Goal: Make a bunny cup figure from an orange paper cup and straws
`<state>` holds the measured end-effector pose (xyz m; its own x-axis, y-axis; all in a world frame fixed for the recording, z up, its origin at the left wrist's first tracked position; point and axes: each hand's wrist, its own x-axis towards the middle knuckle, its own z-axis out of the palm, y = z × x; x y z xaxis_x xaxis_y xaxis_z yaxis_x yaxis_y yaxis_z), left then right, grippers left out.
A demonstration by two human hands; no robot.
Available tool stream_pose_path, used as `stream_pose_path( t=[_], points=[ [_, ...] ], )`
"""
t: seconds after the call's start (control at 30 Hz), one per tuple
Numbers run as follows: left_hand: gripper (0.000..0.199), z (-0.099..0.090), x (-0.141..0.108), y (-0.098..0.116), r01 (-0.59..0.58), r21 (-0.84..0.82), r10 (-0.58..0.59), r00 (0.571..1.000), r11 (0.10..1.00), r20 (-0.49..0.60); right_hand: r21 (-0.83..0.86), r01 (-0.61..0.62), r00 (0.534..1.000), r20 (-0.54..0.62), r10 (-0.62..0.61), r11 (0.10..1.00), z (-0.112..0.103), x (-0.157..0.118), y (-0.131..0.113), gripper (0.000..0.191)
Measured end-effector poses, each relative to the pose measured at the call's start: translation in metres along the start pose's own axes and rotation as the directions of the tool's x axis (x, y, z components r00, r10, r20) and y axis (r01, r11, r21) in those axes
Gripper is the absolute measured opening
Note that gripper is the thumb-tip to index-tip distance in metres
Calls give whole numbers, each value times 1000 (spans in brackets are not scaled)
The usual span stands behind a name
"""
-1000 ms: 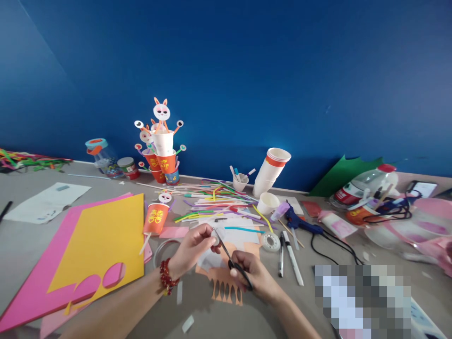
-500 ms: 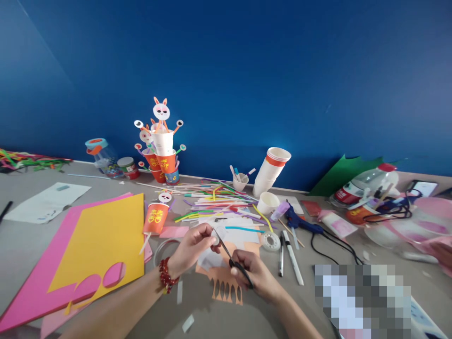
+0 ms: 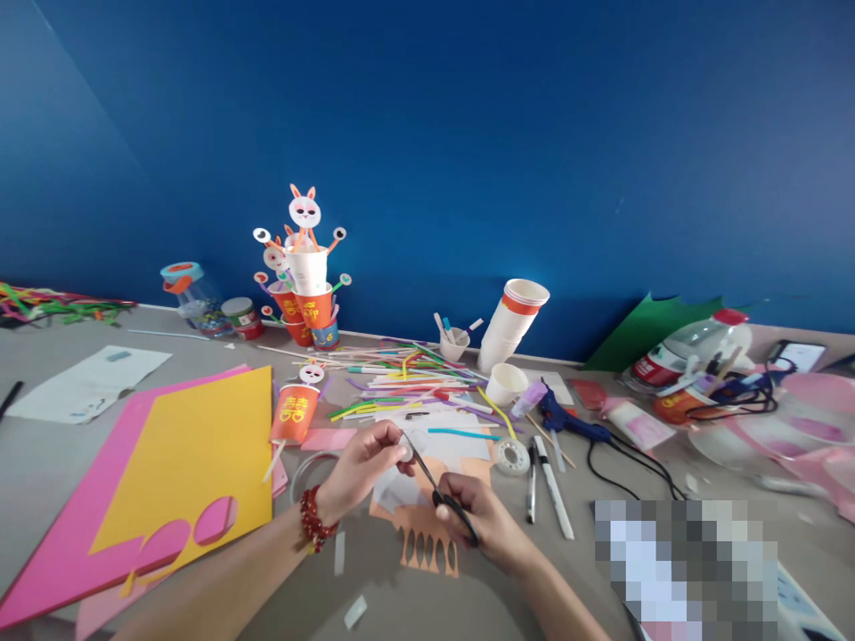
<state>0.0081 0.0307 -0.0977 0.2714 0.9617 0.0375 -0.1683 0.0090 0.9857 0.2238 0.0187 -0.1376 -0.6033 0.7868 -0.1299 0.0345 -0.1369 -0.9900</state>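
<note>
My left hand [image 3: 367, 463], with a red bead bracelet on the wrist, pinches a small white paper piece [image 3: 405, 453] between thumb and fingers. A pair of black-handled scissors [image 3: 427, 474] is gripped in my right hand [image 3: 481, 516], its fingers wrapped around the handles. The blades point up and left and lie against the paper at my left fingertips. Whether the blades are parted I cannot tell. Below the hands lie white sheets [image 3: 460, 445] and an orange paper [image 3: 384, 513] with several petal-shaped holes cut out.
Yellow card [image 3: 200, 454] on pink card lies left, beside an orange cup [image 3: 297, 414] with a rabbit face. Rabbit cup figures [image 3: 311, 271] stand behind. Coloured pipe cleaners [image 3: 414, 378] are strewn ahead. To the right are markers [image 3: 554, 490], a tape roll [image 3: 512, 456] and a blue glue gun [image 3: 567, 418].
The white paper piece at my left fingertips shows less above the blades. Both hands stay nearly in place. Part of another person's hand at the right edge has gone from view.
</note>
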Motion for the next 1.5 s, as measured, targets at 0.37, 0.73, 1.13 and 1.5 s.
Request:
stream_pose_path(
  t=[0.37,0.73,1.13,1.5],
  points=[
    [20,0,1,-2,-9,-4,9,1000,1000,-10,-6,7,1000,-1,-7,1000,2,0,1,53],
    [22,0,1,-2,-12,-12,12,999,1000,-34,-18,2,1000,-7,-2,1000,1,0,0,53],
    [21,1,1,0,-25,-32,23,998,999,-53,-67,-2,1000,-15,1,998,0,-1,1,54],
    [24,1,2,-6,-38,-6,38,999,999,-19,43,-39,999,9,38,998,5,1,4,55]
  ],
)
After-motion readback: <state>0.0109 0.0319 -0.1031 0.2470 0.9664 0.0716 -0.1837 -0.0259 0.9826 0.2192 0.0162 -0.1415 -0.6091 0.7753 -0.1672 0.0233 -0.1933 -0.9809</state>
